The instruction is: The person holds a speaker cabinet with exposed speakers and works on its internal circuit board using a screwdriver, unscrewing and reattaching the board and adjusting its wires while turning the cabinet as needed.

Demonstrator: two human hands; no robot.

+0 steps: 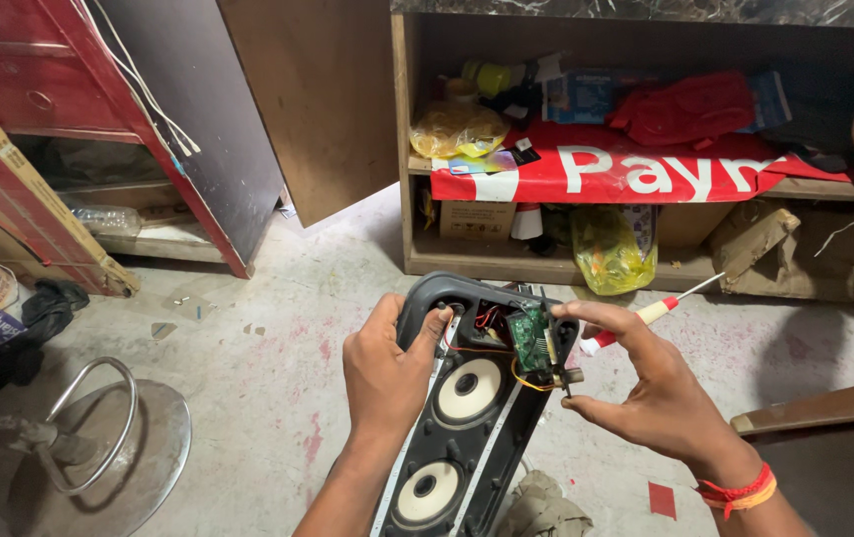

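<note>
1. Head view, looking down at a concrete floor (278, 328) marked with faint pink stains. Both hands work at the upper end of an opened black speaker (467, 398).
2. The speaker stands tilted, lower end towards the viewer, top near the frame centre. Two pale round driver cones are exposed – upper cone (468, 389), lower cone (427, 489).
3. Left hand (384, 373): closed around the speaker's left edge at the top, thumb hooked over the rim into the open cavity. Firm hold on the casing.
4. Right hand (651, 388): forefinger and thumb pinched on a small green circuit board (529, 343), which stands roughly on edge over the cavity. Other fingers loosely curled. A small round part sits at the board's lower corner, at the thumb tip.
5. Red, black and yellow wires (492, 323) run from the board down into the casing.
6. A screwdriver (646, 313) with red-and-white handle lies just behind the right hand; whether it rests on the floor or against the speaker, cannot tell.
7. Right wrist carries a red-orange thread band (740, 490).
8. Surroundings – a wooden shelf unit (402, 149) ahead holding a red banner (636, 169), yellow plastic bags and boxes; a chrome stool base (99, 438) at lower left; a crumpled cloth (541, 507) beside the speaker's lower end.
</note>
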